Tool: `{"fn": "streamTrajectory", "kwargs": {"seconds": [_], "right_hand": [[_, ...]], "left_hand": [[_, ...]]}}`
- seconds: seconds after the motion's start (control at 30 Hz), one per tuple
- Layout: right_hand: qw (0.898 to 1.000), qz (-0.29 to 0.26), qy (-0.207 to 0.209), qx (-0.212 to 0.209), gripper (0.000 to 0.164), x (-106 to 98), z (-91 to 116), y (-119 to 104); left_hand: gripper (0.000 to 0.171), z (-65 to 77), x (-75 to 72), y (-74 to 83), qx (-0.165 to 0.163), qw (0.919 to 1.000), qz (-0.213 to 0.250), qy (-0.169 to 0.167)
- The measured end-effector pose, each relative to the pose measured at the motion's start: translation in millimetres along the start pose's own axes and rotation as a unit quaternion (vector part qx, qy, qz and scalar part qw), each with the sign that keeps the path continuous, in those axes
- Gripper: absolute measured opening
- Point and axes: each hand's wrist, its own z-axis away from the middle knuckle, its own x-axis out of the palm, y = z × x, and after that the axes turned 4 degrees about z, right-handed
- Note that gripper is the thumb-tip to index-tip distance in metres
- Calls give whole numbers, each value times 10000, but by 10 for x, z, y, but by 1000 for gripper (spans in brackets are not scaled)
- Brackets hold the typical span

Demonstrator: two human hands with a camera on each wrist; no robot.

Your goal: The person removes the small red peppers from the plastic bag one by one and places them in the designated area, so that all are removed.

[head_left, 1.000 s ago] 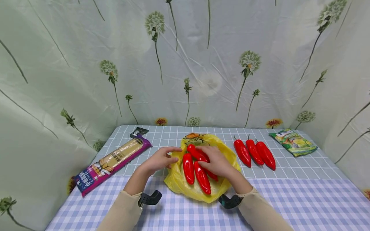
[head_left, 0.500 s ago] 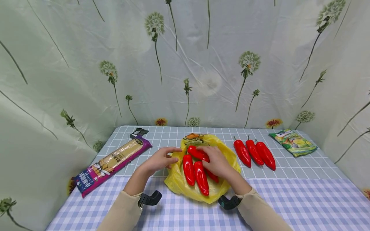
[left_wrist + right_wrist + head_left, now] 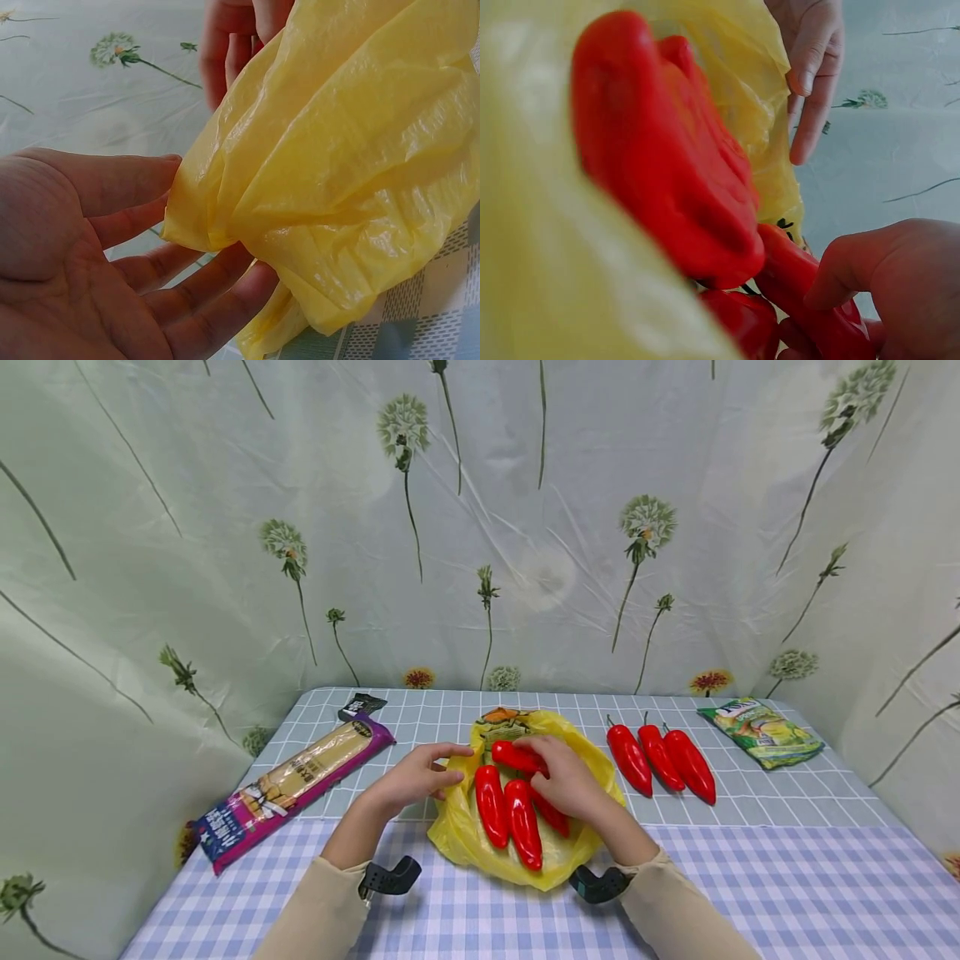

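Note:
In the head view, a yellow plastic bag (image 3: 480, 868) lies mouth open with several glossy red peppers (image 3: 523, 822) in it. My right hand (image 3: 566, 777) reaches into the bag and holds one red pepper (image 3: 510, 754) near the top of the group. The right wrist view shows the thumb and fingers pinching that pepper (image 3: 791, 270), while others crowd beside it. My left hand (image 3: 416, 772) is at the bag's left rim, fingers spread and fairly straight. In the left wrist view, its thumb tip and fingers touch the bag (image 3: 337, 187) at the edge.
Right of the bag lie three red peppers (image 3: 660, 758) side by side, with a green snack packet (image 3: 761, 731) farther right. A long purple noodle packet (image 3: 292, 793) slants across the left, near a small black packet (image 3: 362, 705). A floral curtain (image 3: 480, 527) hangs behind the table.
My right hand and its pepper have shifted slightly to the right. The loose peppers in the bag have moved a little toward me. The left hand has stayed in place.

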Motion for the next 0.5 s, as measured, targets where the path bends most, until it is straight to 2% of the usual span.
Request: {"fn": "streamTrajectory", "kwargs": {"seconds": [0.2,0.5], "right_hand": [[9999,123,-68,43,51,-62,8,-9],[9998,-33,-188,19,36,-165,21,-12]], "left_hand": [[39,-9,1,-2,12,10000,-1,-6],[39,-7,-1,-10,7,10000,-15,27]]}}
